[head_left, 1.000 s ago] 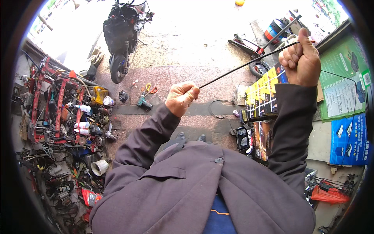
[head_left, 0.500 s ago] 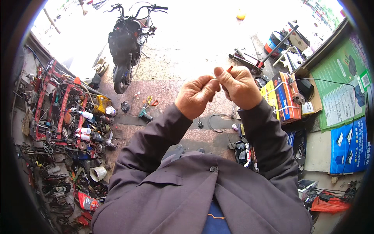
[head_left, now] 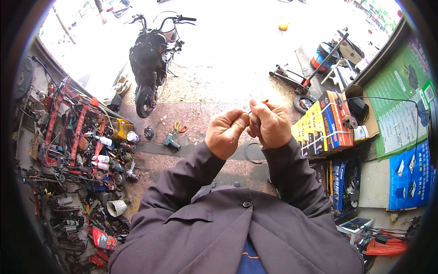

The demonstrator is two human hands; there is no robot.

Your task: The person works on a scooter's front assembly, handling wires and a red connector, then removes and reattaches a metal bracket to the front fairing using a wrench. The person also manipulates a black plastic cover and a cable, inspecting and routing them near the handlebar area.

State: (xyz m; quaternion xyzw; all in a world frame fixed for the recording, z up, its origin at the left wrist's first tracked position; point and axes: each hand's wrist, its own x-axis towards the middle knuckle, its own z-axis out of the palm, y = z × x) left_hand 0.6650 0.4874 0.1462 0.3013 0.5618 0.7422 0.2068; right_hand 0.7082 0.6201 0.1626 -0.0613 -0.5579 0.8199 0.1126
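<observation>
My left hand and my right hand meet in front of my body, fingers pinched close together on a thin black cord. The cord shows only briefly between the fingertips; the rest of the gripped part is hidden. A small red piece pokes out above my right hand. Below and left of my hands, a teal power tool and yellow-handled scissors lie on the floor.
A black scooter stands ahead at left. Tools, parts and red metal frames crowd the left side. Stacked boxes, a red floor jack, a green board and a blue board are at right.
My hands were apart, stretching the cord diagonally. They came together, right hand moving left and down, and have since lowered a little more, both still pinched on it.
</observation>
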